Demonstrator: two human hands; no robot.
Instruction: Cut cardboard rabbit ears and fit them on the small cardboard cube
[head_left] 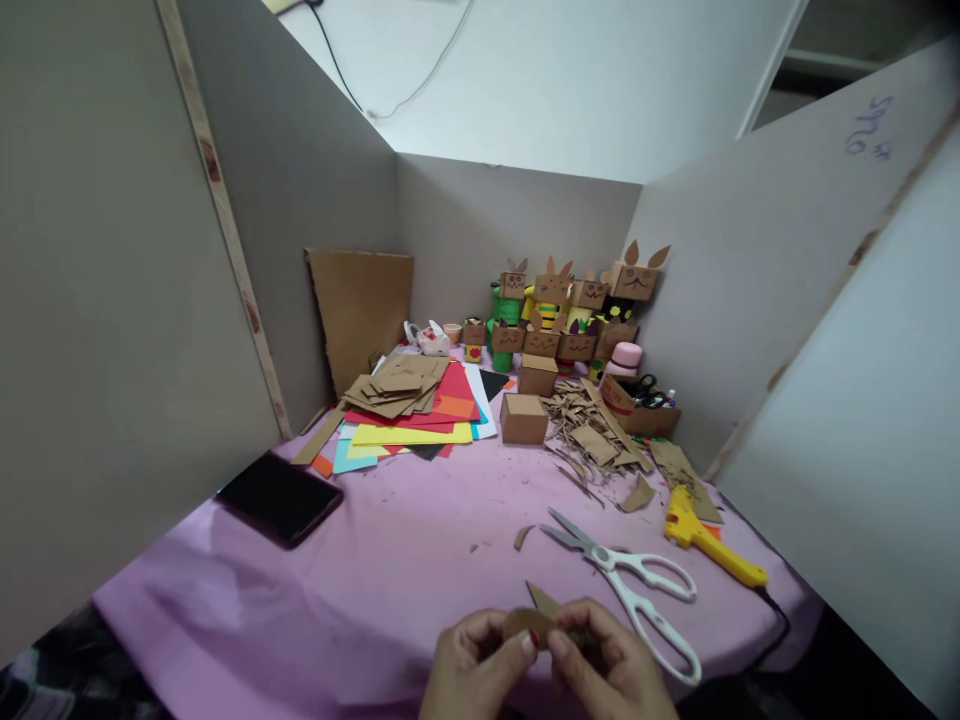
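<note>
Both grips [541,650] on cardboard piece [541,603]

Both hands meet low at centre, left hand [474,668] and right hand [609,665], fingertips pinched together

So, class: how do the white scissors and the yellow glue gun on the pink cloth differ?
The scissors are white-handled with metal blades, lying open; the glue gun is yellow plastic with a black cord. The scissors lie nearer the hands. Both rest flat on the cloth, untouched.

Matt brown cardboard piece [541,606]. The counter [390,560] wears smooth lilac cloth. The scissors [630,580] show shiny metal blades and glossy white plastic handles.
</note>
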